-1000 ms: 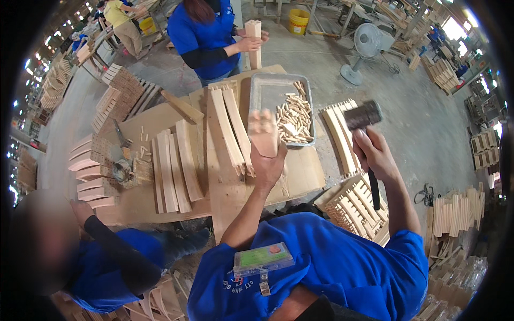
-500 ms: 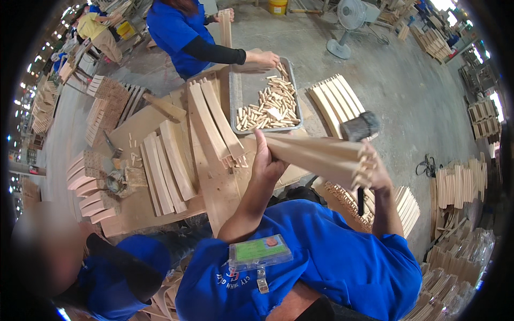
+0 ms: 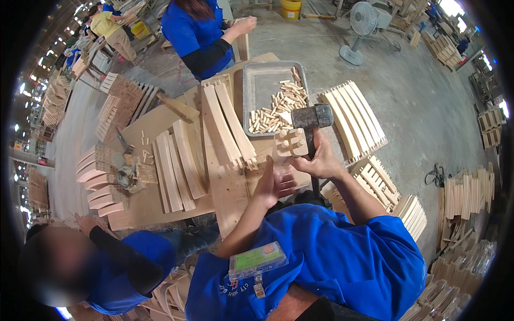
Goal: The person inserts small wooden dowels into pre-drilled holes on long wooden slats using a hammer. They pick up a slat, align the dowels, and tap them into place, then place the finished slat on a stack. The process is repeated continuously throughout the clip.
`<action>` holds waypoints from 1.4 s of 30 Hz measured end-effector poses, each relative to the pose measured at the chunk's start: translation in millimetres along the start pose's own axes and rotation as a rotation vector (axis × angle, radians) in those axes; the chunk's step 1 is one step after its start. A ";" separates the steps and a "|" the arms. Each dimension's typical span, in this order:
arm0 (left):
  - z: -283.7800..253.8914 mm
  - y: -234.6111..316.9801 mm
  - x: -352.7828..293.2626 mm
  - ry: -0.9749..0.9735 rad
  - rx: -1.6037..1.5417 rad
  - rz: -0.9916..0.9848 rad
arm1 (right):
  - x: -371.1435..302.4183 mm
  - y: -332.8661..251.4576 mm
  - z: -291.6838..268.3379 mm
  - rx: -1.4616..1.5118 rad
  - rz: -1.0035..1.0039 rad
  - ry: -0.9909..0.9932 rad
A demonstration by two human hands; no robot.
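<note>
A bundle of pale wooden slats (image 3: 289, 150) stands nearly end-on to me, with several dowel pegs sticking out of the top. My right hand (image 3: 323, 159) is closed round the handle of a black mallet (image 3: 312, 116), its fingertips also touching the bundle's side. The mallet's head is level with the pegged end, beside it. Below the bundle, my left hand (image 3: 276, 184) has its fingers stretched out and its thumb near the bundle's lower corner. Behind is a grey tray (image 3: 246, 101) of loose dowels (image 3: 278, 109).
Curved slats (image 3: 227, 123) with pegged ends lie on the wooden table (image 3: 222, 200), more slats (image 3: 179, 166) to their left. A stack (image 3: 353, 120) stands at right. One co-worker (image 3: 195, 37) is across the table, another (image 3: 128, 267) at my left. A fan (image 3: 363, 24) stands behind.
The slats have swung from lying sideways to nearly end-on. My right hand and the mallet have moved left, beside the pegged end. My left hand's fingers have opened out. The co-worker's hand has left the tray.
</note>
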State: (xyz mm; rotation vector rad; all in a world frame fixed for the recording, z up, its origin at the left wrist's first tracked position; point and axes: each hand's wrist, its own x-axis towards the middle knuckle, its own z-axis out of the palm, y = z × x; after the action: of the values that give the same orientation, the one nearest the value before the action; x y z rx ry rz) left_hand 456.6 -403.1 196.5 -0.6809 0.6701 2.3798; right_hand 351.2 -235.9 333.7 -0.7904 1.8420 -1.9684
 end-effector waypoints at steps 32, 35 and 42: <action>61.4 60.5 -19.6 0.046 0.676 0.927 | 42.6 -188.2 2.0 -0.978 -0.134 -0.215; 63.2 59.4 -14.7 0.008 0.768 1.072 | 47.6 -170.1 -4.7 -1.178 -0.165 -0.569; 60.1 51.9 -11.3 0.092 0.869 0.989 | 50.4 -195.5 5.3 -0.865 0.012 -0.340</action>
State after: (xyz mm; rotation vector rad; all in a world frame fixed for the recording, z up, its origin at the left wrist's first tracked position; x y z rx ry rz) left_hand 413.0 -408.9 263.6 -0.0314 2.2913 2.4097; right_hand 339.9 -248.4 534.9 -1.2309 2.4262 -0.8703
